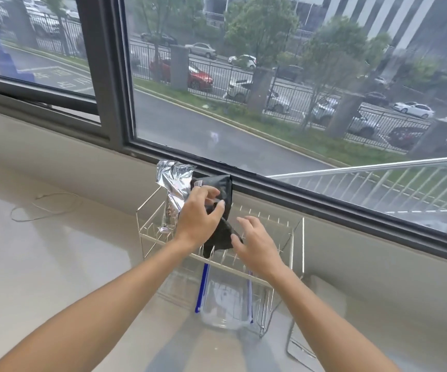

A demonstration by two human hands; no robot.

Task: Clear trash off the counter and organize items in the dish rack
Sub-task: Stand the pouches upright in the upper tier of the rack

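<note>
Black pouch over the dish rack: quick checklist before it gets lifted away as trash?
1. Left hand grips the black pouch: ok, fingers wrapped around it.
2. Right hand holding anything: not ok, fingers spread, only near the pouch's lower end.
3. Silver foil wrapper free of the pouch: cannot tell, the two overlap behind the left hand.
4. Pouch clear of the dish rack prongs: cannot tell, its lower tip hangs among them.
5. Clear zip bag in the rack's lower level left undisturbed: ok.
</note>
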